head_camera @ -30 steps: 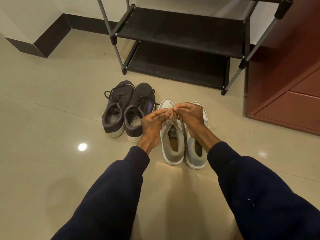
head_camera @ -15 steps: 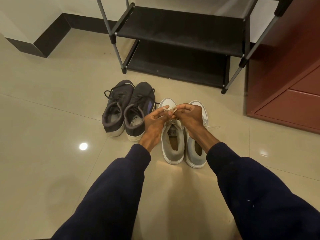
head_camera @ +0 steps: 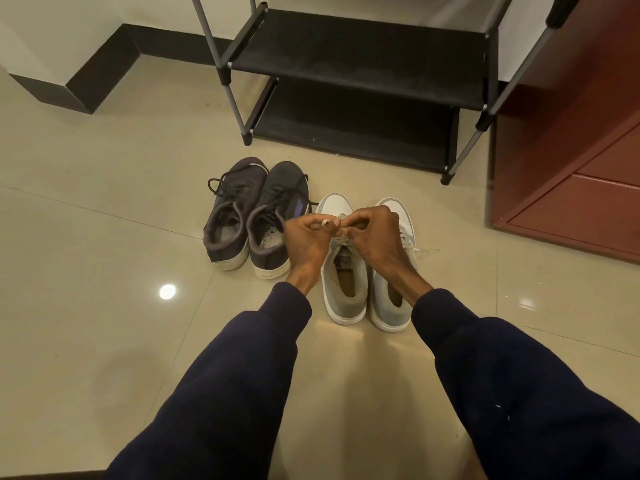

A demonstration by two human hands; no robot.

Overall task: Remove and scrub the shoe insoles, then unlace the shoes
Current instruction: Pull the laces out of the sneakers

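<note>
The left hand point(head_camera: 306, 242) and the right hand point(head_camera: 375, 237) meet almost knuckle to knuckle. Both have their fingers curled in, pinching the white lace point(head_camera: 338, 240) between them. How many fingers of each hand are on the lace cannot be made out. The lace belongs to the left white shoe point(head_camera: 346, 308), which stands on the floor point(head_camera: 86, 271) directly below the 2 hands, its toe pointing away from them. A brown insole point(head_camera: 348, 284) sits inside it.

The right white shoe point(head_camera: 389, 317) stands touching it, under the right wrist. It has its own brown lining showing, and a loose lace end point(head_camera: 424, 251) trails onto the tile just to the right of the right hand.

Just to the left of the left hand stands a pair of dark shoes point(head_camera: 273, 202), laced, side by side, the nearer 1 partly hidden behind that hand. Beyond the hands is a black shoe rack point(head_camera: 360, 53) with 2 shelves in view. A red-brown cabinet point(head_camera: 571, 168) stands well off to the right of the right hand. Both arms wear navy sleeves point(head_camera: 242, 375), and a bright spot of light point(head_camera: 167, 291) shows on the tile, well to the left of the left forearm.
</note>
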